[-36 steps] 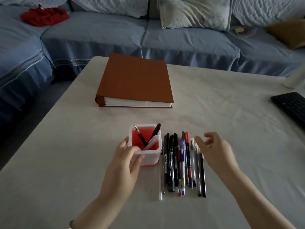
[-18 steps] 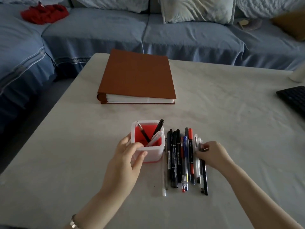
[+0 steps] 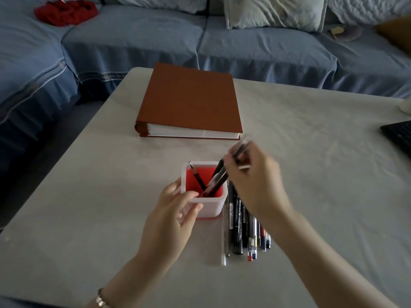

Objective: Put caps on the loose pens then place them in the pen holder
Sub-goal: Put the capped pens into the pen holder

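At frame centre the left hand (image 3: 169,221) curls around the pen holder (image 3: 214,207). The right hand (image 3: 255,185) pinches a blurred pen (image 3: 241,149) just above its right rim.

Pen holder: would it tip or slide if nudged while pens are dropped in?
Probably light: the pen holder looks like thin plastic. It may tip, since the pens inside lean on its rim; the left hand grips it, likely for steadiness. Its squarish walls make rolling unlikely.
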Action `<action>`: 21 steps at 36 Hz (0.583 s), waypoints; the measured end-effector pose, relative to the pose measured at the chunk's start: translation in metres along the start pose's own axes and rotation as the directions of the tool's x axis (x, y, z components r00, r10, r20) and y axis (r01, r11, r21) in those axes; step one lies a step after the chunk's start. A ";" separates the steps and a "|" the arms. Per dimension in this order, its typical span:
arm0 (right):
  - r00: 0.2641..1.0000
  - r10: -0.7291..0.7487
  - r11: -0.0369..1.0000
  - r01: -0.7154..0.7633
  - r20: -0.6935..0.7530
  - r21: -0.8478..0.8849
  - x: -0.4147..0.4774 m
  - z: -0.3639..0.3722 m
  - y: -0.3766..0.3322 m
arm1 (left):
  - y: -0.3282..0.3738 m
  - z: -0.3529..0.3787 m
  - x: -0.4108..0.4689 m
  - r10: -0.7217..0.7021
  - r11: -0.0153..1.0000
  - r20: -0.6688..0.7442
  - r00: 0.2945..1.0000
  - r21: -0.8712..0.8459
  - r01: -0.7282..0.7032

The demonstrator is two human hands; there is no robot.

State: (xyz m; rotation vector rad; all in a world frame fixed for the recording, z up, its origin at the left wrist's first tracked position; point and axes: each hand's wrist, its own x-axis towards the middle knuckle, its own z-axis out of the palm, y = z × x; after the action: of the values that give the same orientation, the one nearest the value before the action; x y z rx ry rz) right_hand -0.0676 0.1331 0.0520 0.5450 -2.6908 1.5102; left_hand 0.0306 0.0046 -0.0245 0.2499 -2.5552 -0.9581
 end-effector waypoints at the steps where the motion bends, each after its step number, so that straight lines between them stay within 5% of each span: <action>1: 0.999 0.005 0.998 -0.003 0.041 -0.057 -0.002 0.008 0.005 | 0.000 0.000 0.000 -0.003 1.000 0.007 1.000 -0.001 0.003; 6: 0.996 -0.057 0.993 0.064 0.068 -0.100 -0.010 0.009 0.016 | -0.002 0.002 -0.001 -0.039 0.999 0.010 0.999 -0.012 0.039; 11: 0.984 0.175 0.972 -0.180 -0.043 -0.153 -0.008 -0.030 0.056 | -0.001 -0.001 0.000 0.013 0.999 -0.002 1.000 -0.042 -0.013; 15: 0.877 0.479 0.814 -0.431 0.031 -0.389 -0.011 -0.045 0.100 | -0.003 0.004 0.000 0.039 0.999 -0.089 0.995 -0.022 -0.042; 21: 0.840 0.532 0.786 -0.442 0.108 -0.431 -0.017 -0.024 0.109 | -0.004 0.007 -0.001 0.028 0.999 -0.095 0.995 -0.035 -0.031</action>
State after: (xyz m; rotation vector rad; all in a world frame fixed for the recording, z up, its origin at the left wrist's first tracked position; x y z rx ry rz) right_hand -0.0885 0.2101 -0.0279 -0.0224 -3.3818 0.9390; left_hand 0.0289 0.0064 -0.0320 0.2403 -2.4471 -0.9575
